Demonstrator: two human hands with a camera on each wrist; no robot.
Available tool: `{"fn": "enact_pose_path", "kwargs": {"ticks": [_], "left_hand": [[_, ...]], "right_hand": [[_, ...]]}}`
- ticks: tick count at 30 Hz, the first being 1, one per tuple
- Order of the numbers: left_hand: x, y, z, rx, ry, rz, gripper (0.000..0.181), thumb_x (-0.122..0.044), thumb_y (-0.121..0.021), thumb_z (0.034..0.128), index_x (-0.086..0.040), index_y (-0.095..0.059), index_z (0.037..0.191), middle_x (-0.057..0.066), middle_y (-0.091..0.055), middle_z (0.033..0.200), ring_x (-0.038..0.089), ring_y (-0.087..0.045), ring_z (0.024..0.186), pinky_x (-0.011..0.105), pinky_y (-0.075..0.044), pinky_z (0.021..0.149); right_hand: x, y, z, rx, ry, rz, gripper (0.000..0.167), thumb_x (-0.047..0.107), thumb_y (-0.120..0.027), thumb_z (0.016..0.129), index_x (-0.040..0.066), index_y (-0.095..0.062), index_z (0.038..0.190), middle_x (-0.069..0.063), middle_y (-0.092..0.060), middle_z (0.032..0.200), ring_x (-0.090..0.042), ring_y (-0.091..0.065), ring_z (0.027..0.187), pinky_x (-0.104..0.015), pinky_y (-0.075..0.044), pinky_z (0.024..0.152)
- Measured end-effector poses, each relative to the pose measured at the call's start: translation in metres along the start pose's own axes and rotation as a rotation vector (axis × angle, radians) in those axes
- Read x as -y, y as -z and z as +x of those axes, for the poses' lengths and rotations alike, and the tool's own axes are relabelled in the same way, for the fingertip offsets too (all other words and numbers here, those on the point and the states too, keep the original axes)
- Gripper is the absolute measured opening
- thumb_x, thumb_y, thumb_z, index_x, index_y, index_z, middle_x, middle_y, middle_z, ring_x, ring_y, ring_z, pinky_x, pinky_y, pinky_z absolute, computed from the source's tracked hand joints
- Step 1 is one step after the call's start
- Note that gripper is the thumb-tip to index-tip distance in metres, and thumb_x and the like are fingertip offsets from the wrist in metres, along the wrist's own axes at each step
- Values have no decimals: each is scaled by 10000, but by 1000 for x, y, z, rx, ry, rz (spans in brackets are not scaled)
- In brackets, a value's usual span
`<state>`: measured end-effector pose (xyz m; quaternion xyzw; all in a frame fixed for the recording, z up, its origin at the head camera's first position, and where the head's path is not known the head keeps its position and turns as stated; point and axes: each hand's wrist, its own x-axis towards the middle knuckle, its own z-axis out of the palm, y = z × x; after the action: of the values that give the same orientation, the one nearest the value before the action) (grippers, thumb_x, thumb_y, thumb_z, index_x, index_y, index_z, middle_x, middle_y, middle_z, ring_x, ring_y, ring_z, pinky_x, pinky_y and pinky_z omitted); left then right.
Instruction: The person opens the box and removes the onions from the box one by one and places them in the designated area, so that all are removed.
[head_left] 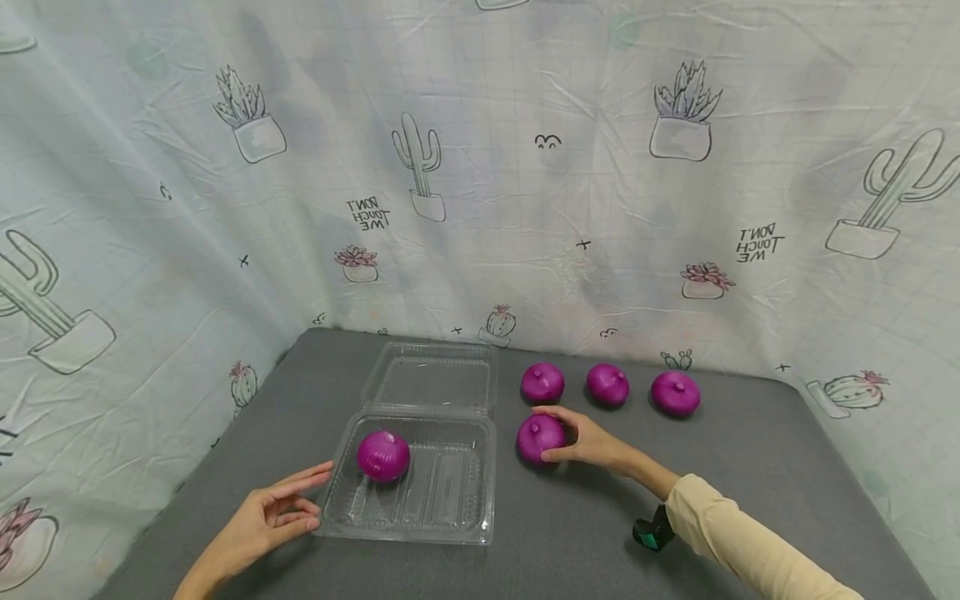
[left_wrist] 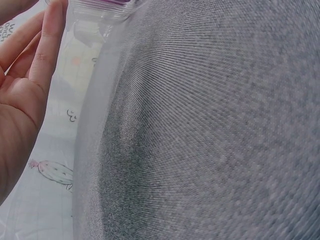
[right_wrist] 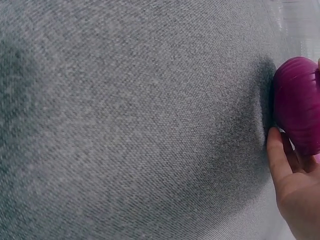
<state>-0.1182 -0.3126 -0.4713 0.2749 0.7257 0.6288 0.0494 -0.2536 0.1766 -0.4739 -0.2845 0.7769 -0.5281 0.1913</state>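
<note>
In the head view my right hand holds a purple onion, thumb on the near side and fingers on the far side. The right wrist view shows this onion close to the grey cloth, partly cut off by the frame edge, with the right hand around it. Another onion sits in the left part of a clear plastic container, whose lid lies open behind it. My left hand is at the container's left edge, fingers extended and holding nothing; whether the fingertips touch the rim I cannot tell.
Three more purple onions stand in a row at the back right: a left one, a middle one and a right one. A grey cloth covers the table. Behind it hangs a white curtain with printed cacti.
</note>
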Motion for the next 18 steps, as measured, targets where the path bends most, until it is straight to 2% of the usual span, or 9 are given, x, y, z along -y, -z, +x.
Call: {"fn": "enact_pose_path", "kwargs": {"ticks": [11,18], "left_hand": [[-2,0,1,2,6,-12,501,156,-577,867,208,-390,1329,-28,-463,1452,178,-622,938,272,-548,755],[-3,-1,1,1,10,-7,504,152,-578,869,208,-386,1332,-28,-459,1455,167,-621,938,273,-548,754]], "right_hand": [[1,3,0,-11,-11,-14,697,137,-733,851,4,-380,1436,-178,-454,1389,-297,-485,1193,-351,-466,901],[-1,5,-2,-4,15,-3,690,129,-725,857,-25,-373,1430,-203,-443,1401,-331,-470,1219,-365,-451,926]]}}
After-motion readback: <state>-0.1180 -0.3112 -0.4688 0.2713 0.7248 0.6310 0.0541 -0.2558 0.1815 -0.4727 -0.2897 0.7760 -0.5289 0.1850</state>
